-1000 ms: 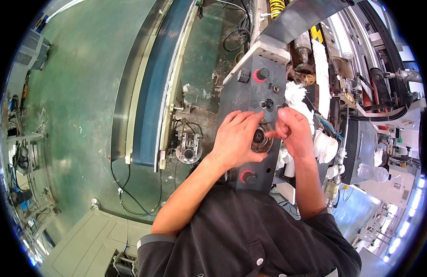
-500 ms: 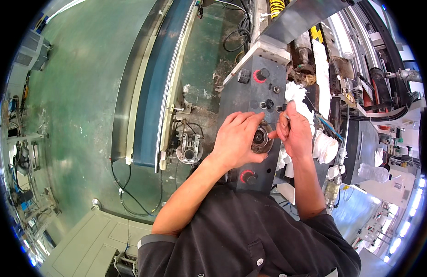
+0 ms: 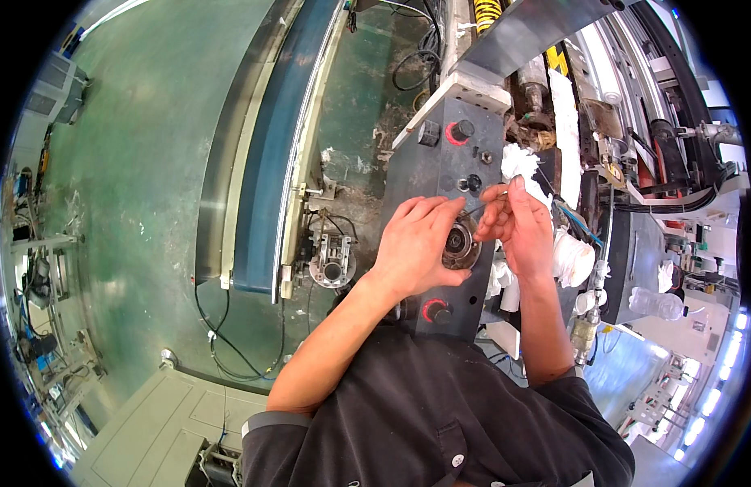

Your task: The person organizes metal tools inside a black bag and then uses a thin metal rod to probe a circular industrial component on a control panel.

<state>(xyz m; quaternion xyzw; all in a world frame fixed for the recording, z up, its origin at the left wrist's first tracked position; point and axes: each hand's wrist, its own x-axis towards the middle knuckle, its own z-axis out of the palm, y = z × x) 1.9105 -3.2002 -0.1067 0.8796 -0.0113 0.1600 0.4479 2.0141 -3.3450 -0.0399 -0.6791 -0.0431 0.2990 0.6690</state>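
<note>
A round metal part [image 3: 458, 243] with concentric rings, like a bearing housing, sits on the dark machine plate [image 3: 416, 166]. My left hand [image 3: 420, 247] curves round its left side, fingers at its far edge and thumb at its near edge. Just to the right, my right hand [image 3: 517, 227] has its fingers bent and its thumb raised. Between its fingertips is a thin dark rod [image 3: 476, 209], pointing toward the round part's far edge. The rod's kind is too small to make out.
Black knobs with red rings [image 3: 459, 131] stick out of the plate. White crumpled cloth [image 3: 519, 162] lies along its right side, near rollers and cables. A blue conveyor belt [image 3: 270, 178] runs on the left. A plastic bottle [image 3: 656, 303] lies at the right.
My right hand has turned and its fingers have loosened and shifted slightly, with the thin rod now showing. My left hand stays on the round part.
</note>
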